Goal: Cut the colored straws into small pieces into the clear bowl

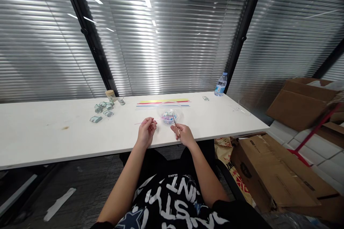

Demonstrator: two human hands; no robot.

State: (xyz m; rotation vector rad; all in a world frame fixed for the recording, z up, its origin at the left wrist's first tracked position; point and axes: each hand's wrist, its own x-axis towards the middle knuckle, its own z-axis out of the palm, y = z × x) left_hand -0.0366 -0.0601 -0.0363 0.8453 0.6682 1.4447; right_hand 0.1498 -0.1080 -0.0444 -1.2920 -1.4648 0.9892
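Note:
Near the front edge of the white table, my left hand [147, 131] is closed in a pinch on a thin pinkish straw [138, 123], which lies across the fingertips. Scissors [176, 126] are held in my right hand [184, 134], their blades pointing away over a clear round bowl [179, 113]. Small pink, blue and white pieces [168, 116] lie inside that bowl, just beyond and between my hands. Behind the bowl, long yellow, red and blue straws [145, 103] rest side by side on the table.
Several small wrapped bundles [98, 108] and a jar with a wooden lid [110, 94] sit on the table [53, 132] at the left. A water bottle [220, 85] stands at the back right. Cardboard boxes [271, 168] are on the floor at the right.

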